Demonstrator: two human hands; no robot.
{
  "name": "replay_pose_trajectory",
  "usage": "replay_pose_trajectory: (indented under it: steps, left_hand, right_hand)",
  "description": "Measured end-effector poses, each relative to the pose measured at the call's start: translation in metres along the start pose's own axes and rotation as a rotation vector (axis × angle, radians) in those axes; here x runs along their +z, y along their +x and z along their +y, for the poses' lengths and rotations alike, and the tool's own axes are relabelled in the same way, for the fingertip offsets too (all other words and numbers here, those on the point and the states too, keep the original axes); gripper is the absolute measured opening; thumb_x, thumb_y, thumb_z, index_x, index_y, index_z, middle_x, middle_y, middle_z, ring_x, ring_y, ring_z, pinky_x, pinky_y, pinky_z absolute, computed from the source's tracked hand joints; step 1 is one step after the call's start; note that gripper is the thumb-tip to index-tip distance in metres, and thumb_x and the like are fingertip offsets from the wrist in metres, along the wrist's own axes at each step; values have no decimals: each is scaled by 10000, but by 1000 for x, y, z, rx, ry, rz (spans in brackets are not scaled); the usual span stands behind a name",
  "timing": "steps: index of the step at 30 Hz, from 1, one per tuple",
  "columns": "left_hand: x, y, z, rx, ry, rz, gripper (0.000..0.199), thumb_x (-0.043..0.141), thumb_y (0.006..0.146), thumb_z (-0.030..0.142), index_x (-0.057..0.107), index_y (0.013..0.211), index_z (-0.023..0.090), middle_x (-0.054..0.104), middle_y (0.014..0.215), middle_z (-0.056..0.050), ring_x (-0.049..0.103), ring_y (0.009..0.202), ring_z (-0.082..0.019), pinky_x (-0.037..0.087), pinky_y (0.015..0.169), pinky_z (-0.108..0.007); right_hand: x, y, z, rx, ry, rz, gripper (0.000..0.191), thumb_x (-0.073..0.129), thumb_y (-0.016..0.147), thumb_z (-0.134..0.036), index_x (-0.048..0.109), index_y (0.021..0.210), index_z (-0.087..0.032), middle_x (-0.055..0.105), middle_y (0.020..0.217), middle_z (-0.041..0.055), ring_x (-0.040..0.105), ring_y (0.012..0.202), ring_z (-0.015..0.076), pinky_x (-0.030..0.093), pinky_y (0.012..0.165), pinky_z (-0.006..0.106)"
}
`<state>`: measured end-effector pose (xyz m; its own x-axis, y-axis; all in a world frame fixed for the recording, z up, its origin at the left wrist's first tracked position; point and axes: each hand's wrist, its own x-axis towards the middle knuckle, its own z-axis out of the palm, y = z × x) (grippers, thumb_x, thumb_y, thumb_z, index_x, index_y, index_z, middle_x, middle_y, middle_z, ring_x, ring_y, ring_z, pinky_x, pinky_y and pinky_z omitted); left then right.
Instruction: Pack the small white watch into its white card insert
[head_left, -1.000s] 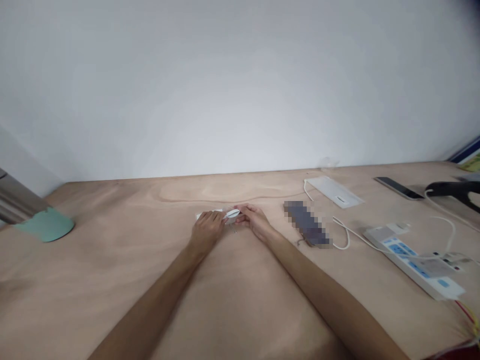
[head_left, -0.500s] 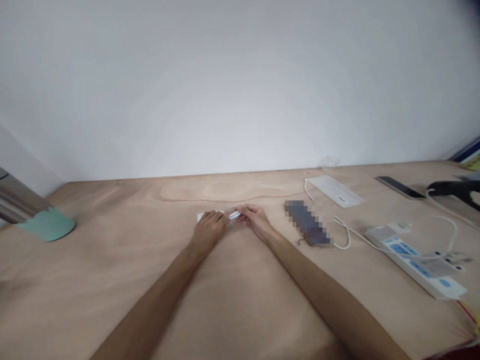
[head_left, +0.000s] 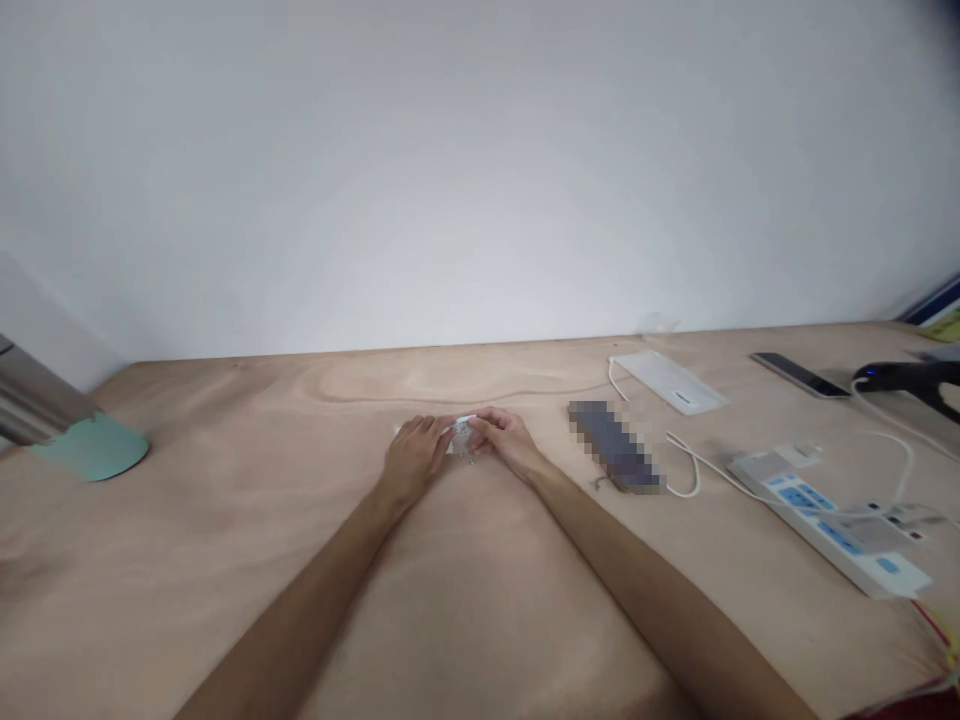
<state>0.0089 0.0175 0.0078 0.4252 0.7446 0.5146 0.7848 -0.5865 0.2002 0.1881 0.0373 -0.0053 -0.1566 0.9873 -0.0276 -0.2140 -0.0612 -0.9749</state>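
Observation:
At the middle of the wooden table [head_left: 465, 580], my left hand [head_left: 412, 455] and my right hand [head_left: 506, 440] come together over a small clear plastic packet [head_left: 461, 443] with a white strip along its top. The fingers of my left hand are bent and closed on the packet's left side. My right hand pinches its upper right edge between thumb and fingers. Small thin bits stick out below it, too blurred to name. Part of the packet is hidden behind my left fingers.
A dark phone [head_left: 615, 445], partly pixelated, lies right of my hands. Beyond it are a flat whitish sleeve [head_left: 671, 383], a second phone [head_left: 801, 375], a power strip [head_left: 889, 575] with white cables and a black device [head_left: 904, 378]. A metal-and-green tumbler [head_left: 105, 450] lies left.
The white piece between my hands has turned from a narrow oval to a flatter strip, showing more clear plastic below. The white patch left of my left hand is now mostly covered.

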Motion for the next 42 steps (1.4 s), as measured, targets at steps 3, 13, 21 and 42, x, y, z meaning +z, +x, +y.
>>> replay_pose_trajectory:
  steps: [3,13,21,42]
  left_hand:
    - [-1,0,2,-26,-16,-42,211,401,949,297,551,1047,185,647,974,-57,558,909,-222,441,821,-365]
    - [1,-4,3,82,21,4,251,499,895,362,506,1074,187,595,966,-68,549,896,-225,448,800,-361]
    - [0,-5,0,126,29,-8,144,468,907,267,571,982,200,583,985,-69,543,900,-207,454,813,-354]
    - [4,-3,-8,-16,-79,-35,222,480,900,274,628,1056,223,565,1025,-74,535,962,-206,472,848,-352]
  right_hand:
    - [0,0,0,-8,-49,18,311,736,651,-430,637,771,-160,602,551,-26,517,420,83,449,398,190]
    - [2,-3,-4,-44,-87,20,367,693,684,-394,653,969,-167,589,597,-41,496,412,63,427,378,168]
    - [7,-4,1,-102,-210,23,251,663,707,-387,614,836,-178,538,501,-60,453,361,68,366,340,168]
    - [5,-3,5,-232,-517,50,287,506,709,-192,658,952,-214,566,611,-42,486,496,97,378,462,188]
